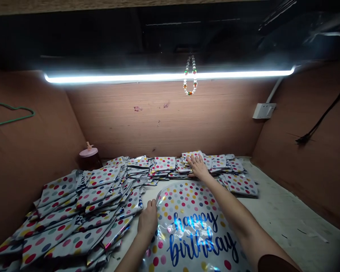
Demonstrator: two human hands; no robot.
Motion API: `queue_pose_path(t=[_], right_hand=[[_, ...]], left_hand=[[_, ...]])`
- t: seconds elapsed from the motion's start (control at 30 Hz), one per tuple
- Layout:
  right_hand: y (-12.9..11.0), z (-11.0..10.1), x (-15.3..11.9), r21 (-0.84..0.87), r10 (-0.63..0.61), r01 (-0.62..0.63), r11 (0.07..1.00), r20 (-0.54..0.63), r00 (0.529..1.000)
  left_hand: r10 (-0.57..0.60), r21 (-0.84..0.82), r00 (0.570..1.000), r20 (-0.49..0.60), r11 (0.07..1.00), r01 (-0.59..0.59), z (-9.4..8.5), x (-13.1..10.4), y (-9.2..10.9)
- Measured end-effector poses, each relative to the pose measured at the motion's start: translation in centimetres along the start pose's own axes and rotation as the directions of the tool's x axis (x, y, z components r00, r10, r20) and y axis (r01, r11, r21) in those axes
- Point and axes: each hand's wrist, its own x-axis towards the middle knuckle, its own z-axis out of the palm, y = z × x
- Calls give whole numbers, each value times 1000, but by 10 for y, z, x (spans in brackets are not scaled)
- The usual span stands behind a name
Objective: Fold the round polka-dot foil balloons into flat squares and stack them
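A flat, uninflated foil balloon (198,206) with colored dots and blue "happy birthday" lettering lies in front of me. My left hand (147,220) is closed on its left edge, fingers curled. Over the balloon reaches my right arm. At the back, my right hand (197,166) rests with fingers spread on a folded dotted foil balloon (191,154) that tops a small pile. Its fingertips lie on the foil, with no grip visible. More folded balloons (164,163) sit in piles on either side of that hand.
Large overlapping stacks of folded balloons (102,177) cover the table's left side. A lidded container (89,156) stands in the back left corner. Beads (190,92) hang by the tube light (130,78). A white switch socket (264,111) is on the back wall. Scraps lie on the tabletop (283,211).
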Motion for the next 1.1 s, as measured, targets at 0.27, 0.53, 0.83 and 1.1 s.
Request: queue_pose_path(t=[0.27,0.53,0.83,1.1], right_hand=[[-29,-73,-63,95,56,-57,994,7,998],[-74,-152,-323,510,-528,497,702,-95,844],[-117,-163,-402,781,-220,172,600,-46,975],[-116,-192,-372,845,-134,-515,145,532,836]], left_hand=[[4,21,1000,-24,1000,-3,-12,0,4],[693,-17,709,-129,713,-701,18,-123,-1],[853,-486,522,3,458,-745,22,-221,-7],[540,-776,767,346,624,-89,-22,-208,-5]])
